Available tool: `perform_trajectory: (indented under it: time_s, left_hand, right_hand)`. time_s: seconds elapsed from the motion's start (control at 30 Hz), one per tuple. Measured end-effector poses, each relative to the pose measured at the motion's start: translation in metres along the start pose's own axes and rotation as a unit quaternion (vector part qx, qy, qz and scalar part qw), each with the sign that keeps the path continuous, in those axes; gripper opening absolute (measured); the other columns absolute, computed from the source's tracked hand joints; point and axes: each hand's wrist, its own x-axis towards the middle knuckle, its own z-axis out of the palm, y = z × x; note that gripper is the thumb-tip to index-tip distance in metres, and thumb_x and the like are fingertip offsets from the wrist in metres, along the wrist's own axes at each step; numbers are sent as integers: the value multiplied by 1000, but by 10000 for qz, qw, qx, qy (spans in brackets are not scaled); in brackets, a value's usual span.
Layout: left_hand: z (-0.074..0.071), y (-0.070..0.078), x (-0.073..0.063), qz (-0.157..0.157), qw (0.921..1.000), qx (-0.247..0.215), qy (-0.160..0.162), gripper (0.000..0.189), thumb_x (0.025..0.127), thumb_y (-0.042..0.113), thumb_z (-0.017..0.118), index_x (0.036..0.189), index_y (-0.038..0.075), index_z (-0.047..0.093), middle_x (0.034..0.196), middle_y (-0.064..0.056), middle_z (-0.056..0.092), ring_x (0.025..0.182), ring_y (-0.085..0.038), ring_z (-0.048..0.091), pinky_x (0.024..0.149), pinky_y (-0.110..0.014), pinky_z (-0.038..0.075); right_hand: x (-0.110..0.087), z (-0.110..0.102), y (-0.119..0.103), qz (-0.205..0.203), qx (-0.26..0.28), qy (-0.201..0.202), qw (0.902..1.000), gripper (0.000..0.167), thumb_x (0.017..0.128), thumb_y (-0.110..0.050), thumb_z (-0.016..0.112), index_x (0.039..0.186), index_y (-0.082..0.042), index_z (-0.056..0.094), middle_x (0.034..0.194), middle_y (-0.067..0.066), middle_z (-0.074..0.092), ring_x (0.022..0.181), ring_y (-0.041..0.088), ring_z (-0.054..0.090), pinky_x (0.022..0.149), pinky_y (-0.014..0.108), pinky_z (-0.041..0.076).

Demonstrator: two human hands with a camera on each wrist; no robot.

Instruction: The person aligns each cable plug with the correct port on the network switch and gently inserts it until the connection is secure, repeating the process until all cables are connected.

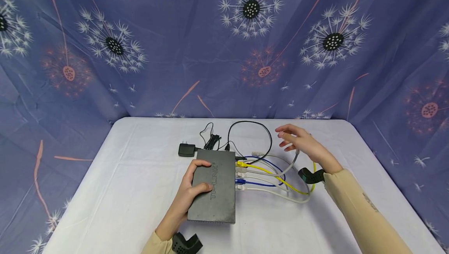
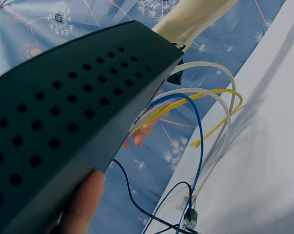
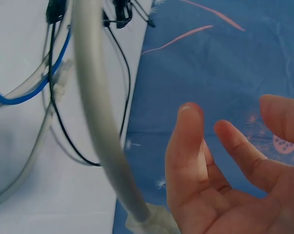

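My left hand (image 1: 187, 189) grips the left side of a dark grey network switch (image 1: 219, 207) marked TP-LINK, with two digits on its top face. In the left wrist view, a perforated wall of the switch (image 2: 71, 97) fills much of the picture. Yellow, blue and pale grey network cables are plugged into its right side, including a yellow cable (image 1: 263, 168) and a blue cable (image 1: 263, 184). My right hand (image 1: 306, 145) hovers to the right, fingers apart and loosely bent. A grey cable (image 3: 95, 97) rises beside it, its pale plug (image 3: 149, 219) next to the thumb's base.
A black power adapter (image 1: 186, 150) with a bundled cord (image 1: 212, 141) lies behind the switch. A black cable (image 1: 271, 139) loops over the white table (image 1: 140, 191). A dandelion-patterned curtain (image 1: 175, 51) hangs behind the table's far edge.
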Motion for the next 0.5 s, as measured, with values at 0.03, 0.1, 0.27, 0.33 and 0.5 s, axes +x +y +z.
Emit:
perform_trajectory:
  time_s: [0.03, 0.1, 0.27, 0.33, 0.5]
  left_hand:
    - [0, 0, 0, -2, 10000, 2, 1, 53, 75, 2, 62, 124, 17, 52, 125, -14, 42, 106, -32, 42, 86, -42, 34]
    - [0, 0, 0, -1, 10000, 20, 14, 53, 74, 2, 62, 124, 17, 52, 125, -14, 42, 106, -32, 42, 86, -42, 34]
    - [0, 0, 0, -9, 10000, 50, 47, 53, 74, 2, 63, 124, 17, 52, 126, -13, 43, 106, -32, 42, 86, -42, 34]
    - [0, 0, 0, -16, 10000, 44, 43, 53, 74, 2, 63, 124, 17, 52, 126, -13, 42, 106, -32, 42, 86, -42, 34]
    - [0, 0, 0, -23, 10000, 63, 65, 53, 74, 2, 63, 124, 17, 52, 126, -13, 42, 106, -32, 42, 86, -42, 34]
  right_hand:
    - [1, 0, 2, 20, 5, -46, 10000, 41, 102, -19, 45, 133, 6, 43, 126, 25, 45, 102, 40, 57, 79, 36, 51]
    - [4, 0, 7, 65, 22, -170, 9998, 41, 102, -20, 45, 134, 5, 42, 125, 25, 45, 100, 37, 58, 80, 38, 51]
    - [13, 1, 19, 226, 191, -539, 9981, 42, 102, -21, 44, 134, 6, 41, 117, 21, 48, 97, 32, 59, 82, 42, 50]
    - [17, 2, 24, 319, 267, -685, 9968, 42, 102, -21, 43, 134, 6, 41, 115, 19, 48, 99, 35, 58, 83, 43, 49]
    - [23, 6, 37, 527, 439, -978, 9928, 42, 103, -20, 43, 135, 7, 40, 119, 25, 45, 101, 39, 55, 85, 48, 47]
